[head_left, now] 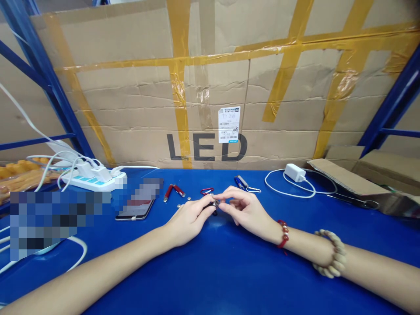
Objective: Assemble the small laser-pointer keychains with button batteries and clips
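Note:
My left hand (pixel 188 218) and my right hand (pixel 244 209) meet over the blue table (pixel 216 271), fingers pinched together around a small dark cylindrical piece (pixel 214 205) with a metal end. Just beyond them lie a red carabiner clip (pixel 206 191), two red tube parts (pixel 173 191), a few small round button cells (pixel 183 201) and a blue keychain torch (pixel 242 182). My right forearm carries a red bead bracelet (pixel 283 234) and a pale bead bracelet (pixel 333 260).
A phone (pixel 135 209) lies face up at the left, near a white power strip (pixel 95 178) with plugs and cables. A white charger with its cord (pixel 295 173) sits at the right, scissors (pixel 356 201) and an open cardboard box (pixel 370 181) beyond it. Taped cardboard marked LED (pixel 210 87) stands behind.

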A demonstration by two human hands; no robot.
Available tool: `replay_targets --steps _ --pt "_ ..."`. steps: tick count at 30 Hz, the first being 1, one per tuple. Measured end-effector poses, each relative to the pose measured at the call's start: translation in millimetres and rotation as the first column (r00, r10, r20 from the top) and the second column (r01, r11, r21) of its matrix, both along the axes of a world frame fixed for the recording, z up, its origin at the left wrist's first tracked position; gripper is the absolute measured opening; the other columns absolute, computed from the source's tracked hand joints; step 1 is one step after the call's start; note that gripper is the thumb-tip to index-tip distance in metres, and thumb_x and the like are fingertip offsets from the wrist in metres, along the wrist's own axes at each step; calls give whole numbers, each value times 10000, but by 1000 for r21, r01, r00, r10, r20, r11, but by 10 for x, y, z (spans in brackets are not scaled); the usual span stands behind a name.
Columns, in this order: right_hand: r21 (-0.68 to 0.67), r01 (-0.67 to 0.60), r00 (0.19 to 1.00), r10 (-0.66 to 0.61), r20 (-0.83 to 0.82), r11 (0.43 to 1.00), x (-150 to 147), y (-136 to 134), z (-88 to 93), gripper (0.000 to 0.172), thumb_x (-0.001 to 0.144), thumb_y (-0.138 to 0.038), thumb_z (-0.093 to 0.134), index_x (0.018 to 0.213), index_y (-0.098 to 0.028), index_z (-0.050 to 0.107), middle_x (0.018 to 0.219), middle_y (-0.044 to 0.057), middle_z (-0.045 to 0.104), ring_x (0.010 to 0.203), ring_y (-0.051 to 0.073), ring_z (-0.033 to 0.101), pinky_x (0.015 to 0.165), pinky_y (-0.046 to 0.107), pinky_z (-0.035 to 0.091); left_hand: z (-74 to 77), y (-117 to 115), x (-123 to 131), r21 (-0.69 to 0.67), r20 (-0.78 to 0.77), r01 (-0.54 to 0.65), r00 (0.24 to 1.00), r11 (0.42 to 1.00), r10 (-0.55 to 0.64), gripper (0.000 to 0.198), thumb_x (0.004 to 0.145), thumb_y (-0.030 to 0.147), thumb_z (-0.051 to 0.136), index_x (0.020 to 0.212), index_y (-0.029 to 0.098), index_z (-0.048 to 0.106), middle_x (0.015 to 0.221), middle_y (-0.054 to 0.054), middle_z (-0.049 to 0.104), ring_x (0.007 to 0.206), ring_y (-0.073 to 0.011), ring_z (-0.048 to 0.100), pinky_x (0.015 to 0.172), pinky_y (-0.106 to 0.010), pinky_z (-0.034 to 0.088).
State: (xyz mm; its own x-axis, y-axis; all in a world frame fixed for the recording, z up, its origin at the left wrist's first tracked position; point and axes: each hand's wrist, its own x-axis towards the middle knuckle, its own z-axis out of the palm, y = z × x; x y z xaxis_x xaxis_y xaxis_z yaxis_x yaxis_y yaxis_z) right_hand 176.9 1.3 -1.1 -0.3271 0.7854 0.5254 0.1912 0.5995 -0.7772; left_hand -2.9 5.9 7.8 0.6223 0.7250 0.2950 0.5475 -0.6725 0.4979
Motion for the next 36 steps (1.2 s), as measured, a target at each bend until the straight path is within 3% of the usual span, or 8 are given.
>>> replay_targets --steps 5,15,20,26,29,36 --pt "8 -1 1000 1 11 1000 13 14 -1 194 786 -279 578 929 -202 684 806 30 585 430 26 415 331 156 327 -9 17 -3 4 80 13 997 1000 -13 235 906 260 325 1014 225 531 1020 -4 610 960 -176 543 854 -287 366" --pt "-39 -13 998 11 -64 999 8 47 -26 140 718 -282 652 810 -187 699 800 28 577 408 16 431 309 144 357 -3 16 -4 11 36 0 999 1000 0 251 910 268 320 1017 229 543 1072 -9 597 965 -175 534 848 -288 389" --pt "-58 -44 995 38 -98 997 18 56 -58 139 731 -305 640 760 -177 685 803 14 554 380 0 424 313 147 372 5 3 -9 15 80 41 996 999 -42 223 905 248 325 1023 207 510 994 -27 603 878 -165 548 781 -267 401" --pt "-5 -41 995 40 -95 999 -5 35 -45 126 740 -275 632 693 -166 674 764 21 553 448 30 463 322 147 359 -17 0 -21 -20 64 43 997 999 -42 193 906 248 306 967 182 477 693 19 533 640 -131 516 624 -229 390" --pt "25 -15 997 17 -81 1000 -8 40 -43 126 738 -279 634 693 -167 668 758 28 560 521 61 501 360 155 385 -17 -1 -14 -11 85 35 996 999 -34 197 907 245 303 957 184 483 701 18 537 626 -124 512 615 -226 384" --pt "-62 25 999 -27 -25 998 8 34 -29 226 787 -364 561 830 -161 650 828 32 564 368 4 418 332 164 357 -35 7 0 7 103 -8 995 1000 8 257 899 245 331 1115 210 466 769 0 592 663 -137 551 653 -246 403"
